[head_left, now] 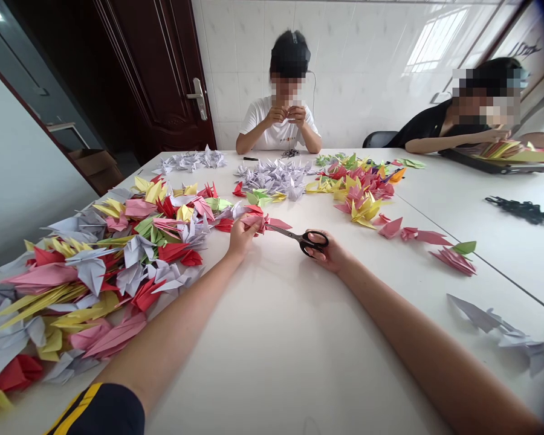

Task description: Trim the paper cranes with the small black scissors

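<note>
My left hand [242,240] is closed on a pink folded paper piece [274,223] over the middle of the white table [272,338]. My right hand [330,252] has its fingers through the black handles of a pair of scissors [294,236]. The blades point left and reach the pink paper; whether they touch it or pass behind it I cannot tell. Left of my left arm spreads a large heap of folded paper pieces [138,251] in white, red, pink, yellow and green. A red piece [224,225] lies close to my left hand.
White folded papers [276,178] and a colourful pile [365,187] lie farther back. Loose pink pieces [428,237] and a pale folded piece [503,331] are on the right, with black cord [526,211] beyond. A co-worker [281,118] sits opposite, another person [444,124] at the right.
</note>
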A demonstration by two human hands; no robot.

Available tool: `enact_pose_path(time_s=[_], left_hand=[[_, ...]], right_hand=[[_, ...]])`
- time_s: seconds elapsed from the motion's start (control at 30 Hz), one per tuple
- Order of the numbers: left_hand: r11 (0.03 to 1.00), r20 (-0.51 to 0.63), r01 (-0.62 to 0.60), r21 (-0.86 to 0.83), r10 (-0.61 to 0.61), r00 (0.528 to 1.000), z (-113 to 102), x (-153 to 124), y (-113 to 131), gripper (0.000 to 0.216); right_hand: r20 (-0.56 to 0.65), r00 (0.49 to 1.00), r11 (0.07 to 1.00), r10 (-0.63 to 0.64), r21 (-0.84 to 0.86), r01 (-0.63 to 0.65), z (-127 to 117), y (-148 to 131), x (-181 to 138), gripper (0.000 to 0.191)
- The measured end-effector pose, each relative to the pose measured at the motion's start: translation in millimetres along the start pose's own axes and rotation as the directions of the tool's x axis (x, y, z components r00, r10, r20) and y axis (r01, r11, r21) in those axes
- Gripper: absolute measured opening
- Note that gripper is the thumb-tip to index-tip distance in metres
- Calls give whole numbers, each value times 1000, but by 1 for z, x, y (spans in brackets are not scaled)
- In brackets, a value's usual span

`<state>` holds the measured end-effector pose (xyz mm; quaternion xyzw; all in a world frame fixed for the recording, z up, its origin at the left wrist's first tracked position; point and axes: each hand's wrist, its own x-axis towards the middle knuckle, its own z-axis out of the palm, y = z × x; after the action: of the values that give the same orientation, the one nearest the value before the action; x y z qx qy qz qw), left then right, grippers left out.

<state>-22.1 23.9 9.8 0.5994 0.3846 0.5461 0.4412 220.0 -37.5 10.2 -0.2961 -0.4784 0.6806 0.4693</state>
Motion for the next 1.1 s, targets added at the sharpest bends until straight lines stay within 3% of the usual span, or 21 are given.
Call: enact_pose_path(time_s=[0.37, 0.53, 0.7, 0.87, 1.0, 1.1], left_hand=[[986, 48, 56, -155, -50, 998, 4, -2, 6, 50], [972, -33, 84, -218, -93, 995, 1, 2, 0, 46], [972, -88, 106, -208, -127, 988, 0, 3, -4, 39], [980, 18, 129, -150, -127, 992, 2, -1, 3, 29], [981, 130, 158, -113, -143, 981, 3, -5, 9, 32], [983, 189, 173, -62, -159, 969, 3, -7, 11, 34]], right_hand=[[-1, 1000, 1000, -10, 7, 10, 2, -1, 0, 40], [10, 1000, 998, -27, 49, 26, -3, 1, -2, 43], [-135, 984, 985, -119, 108, 134, -8, 0, 0, 35], [-270, 956, 993, -114, 9, 121, -1, 1, 4, 50], [-309, 944, 990, -115, -116, 82, 15, 5, 4, 47], [-292, 939, 977, -182, -161, 139, 29, 8, 2, 44]])
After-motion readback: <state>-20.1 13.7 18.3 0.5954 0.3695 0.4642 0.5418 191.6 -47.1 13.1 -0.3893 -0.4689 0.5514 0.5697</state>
